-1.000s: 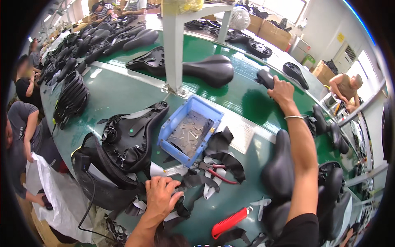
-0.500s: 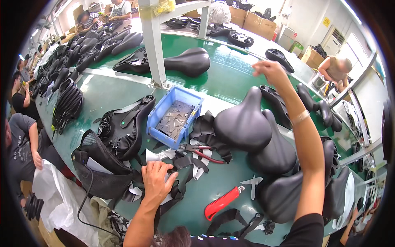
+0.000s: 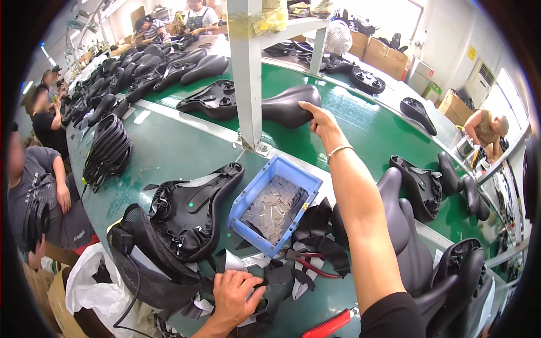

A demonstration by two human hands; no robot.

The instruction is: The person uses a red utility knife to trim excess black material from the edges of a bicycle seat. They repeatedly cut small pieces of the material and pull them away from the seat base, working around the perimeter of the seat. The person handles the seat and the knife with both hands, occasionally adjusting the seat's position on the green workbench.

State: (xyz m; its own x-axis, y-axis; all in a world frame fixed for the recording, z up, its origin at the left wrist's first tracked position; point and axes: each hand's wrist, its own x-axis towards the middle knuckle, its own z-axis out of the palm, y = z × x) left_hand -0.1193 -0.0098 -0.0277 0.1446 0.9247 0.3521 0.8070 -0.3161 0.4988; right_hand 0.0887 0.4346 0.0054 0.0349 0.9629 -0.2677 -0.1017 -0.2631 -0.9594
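My right hand point(image 3: 322, 119) reaches far out over the green belt and grips the rear edge of a black bicycle saddle point(image 3: 287, 105) lying beside a grey post point(image 3: 248, 73). My left hand point(image 3: 235, 293) rests low at the near edge on black fabric scraps point(image 3: 282, 277). An upturned saddle shell point(image 3: 194, 209) lies left of a blue bin point(image 3: 277, 204) holding small grey metal pieces. Red-handled pliers point(image 3: 307, 263) lie just right of my left hand.
Many black saddles line the belt at the far left point(image 3: 169, 67) and stack at my right point(image 3: 417, 248). A black mesh basket point(image 3: 143, 265) sits near left, a red-handled tool point(image 3: 329, 325) at the bottom. Other people sit along the left side point(image 3: 42, 169) and far back.
My right hand let go of the saddle it held above the right-hand stack, then stretched further out and took hold of the saddle by the post. My left hand stayed on the scraps.
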